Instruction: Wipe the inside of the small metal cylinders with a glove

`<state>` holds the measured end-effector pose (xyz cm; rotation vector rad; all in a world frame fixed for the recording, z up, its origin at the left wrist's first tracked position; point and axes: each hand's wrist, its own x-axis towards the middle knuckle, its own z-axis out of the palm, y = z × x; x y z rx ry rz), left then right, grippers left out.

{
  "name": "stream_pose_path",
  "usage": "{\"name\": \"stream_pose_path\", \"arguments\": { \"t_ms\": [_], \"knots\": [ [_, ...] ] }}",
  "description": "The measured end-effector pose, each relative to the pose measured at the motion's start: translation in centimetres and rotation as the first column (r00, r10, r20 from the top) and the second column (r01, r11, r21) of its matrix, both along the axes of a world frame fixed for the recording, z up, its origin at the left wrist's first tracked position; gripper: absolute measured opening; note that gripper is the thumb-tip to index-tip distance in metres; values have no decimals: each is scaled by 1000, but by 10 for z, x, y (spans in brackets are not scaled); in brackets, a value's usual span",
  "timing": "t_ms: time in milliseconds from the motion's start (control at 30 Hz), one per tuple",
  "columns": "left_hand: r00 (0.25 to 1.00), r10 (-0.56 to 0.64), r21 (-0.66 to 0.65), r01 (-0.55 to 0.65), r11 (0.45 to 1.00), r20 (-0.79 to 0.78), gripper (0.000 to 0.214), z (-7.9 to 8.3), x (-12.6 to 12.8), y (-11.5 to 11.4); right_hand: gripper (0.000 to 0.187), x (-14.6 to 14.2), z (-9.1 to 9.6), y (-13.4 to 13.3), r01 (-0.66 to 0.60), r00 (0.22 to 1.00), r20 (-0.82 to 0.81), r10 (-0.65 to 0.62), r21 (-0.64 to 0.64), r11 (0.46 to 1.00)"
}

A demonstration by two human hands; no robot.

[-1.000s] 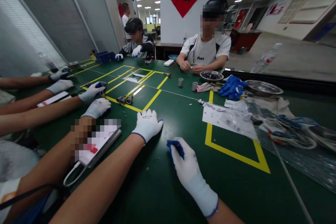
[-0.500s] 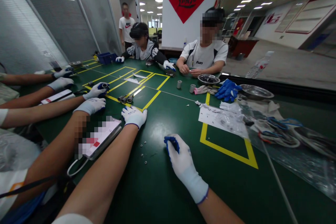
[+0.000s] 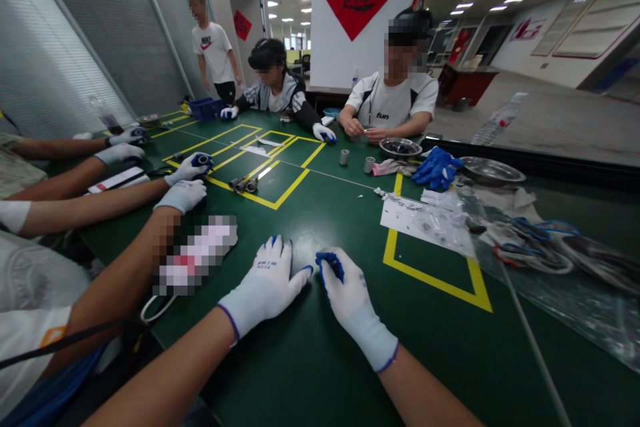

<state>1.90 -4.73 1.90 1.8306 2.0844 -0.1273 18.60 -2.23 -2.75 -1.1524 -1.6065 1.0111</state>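
several metal fittings [image 3: 244,183] lie beyond our left hand [image 3: 265,280], spread palm-down over the green table [image 3: 340,217]; just beside it, our right hand [image 3: 349,293] curls, its contents hidden from us, near a white sheet [image 3: 393,215].

A hand could pass up the middle of the frame over the table [image 3: 323,217], between the fittings [image 3: 242,185] left of centre and the paper [image 3: 425,227] at right; two metal cylinders [image 3: 344,157] stand across the top of that lane. At centre, the left hand [image 3: 265,283] and right hand [image 3: 347,290] leave barely a gap. The device [image 3: 197,257] and a co-worker's hand [image 3: 183,195] obstruct the left; plastic [image 3: 575,320] covers the right edge.
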Motion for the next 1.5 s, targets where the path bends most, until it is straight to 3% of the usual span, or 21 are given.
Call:
{"name": "stream_pose_path", "arguments": {
  "t_ms": [167, 267, 333, 433, 600, 700, 833, 967, 1167, 1500],
  "knots": [
    [992, -11, -102, 24, 995, 122, 94, 11, 4, -34, 23, 0, 1, 0, -18, 1000, 4, 18, 15, 1000],
    [986, -34, -67, 46, 997, 163, 87, 18, 0, -34, 25, 0, 1, -1, -19, 1000, 10, 19, 5, 1000],
    [985, -19, 12, 18, 1000, 174, 75, 25, -7, -19, 26, 0, 2, -1, -26, 1000, 9, 26, -6, 1000],
    [989, 76, 128, -92, 987, 125, 61, 36, -26, 28, 27, 1, 4, -1, -32, 999, 19, 32, -7, 999],
    [926, 371, 264, -342, 902, -68, 70, 50, -69, 120, 25, 2, 3, -1, -35, 999, 25, 36, -11, 999],
    [876, 457, 291, -403, 868, -152, 69, 51, -89, 151, 26, 1, 1, -1, -37, 999, 34, 37, -19, 999],
    [841, 485, 288, -416, 863, -240, 74, 43, -102, 166, 27, 0, 1, -3, -34, 999, 36, 36, -46, 998],
    [834, 462, 310, -373, 875, -302, 65, 33, -108, 172, 28, 0, 4, -4, -65, 998, 20, 67, -80, 995],
    [830, 449, 335, -342, 878, -331, 69, 25, -114, 180, 27, 1, 5, -6, -59, 998, 3, 60, -77, 995],
    [880, 427, 407, -319, 856, -207, 74, 41, -111, 186, 26, 2, 5, -6, -40, 999, 7, 41, -48, 998]
  ]
}}
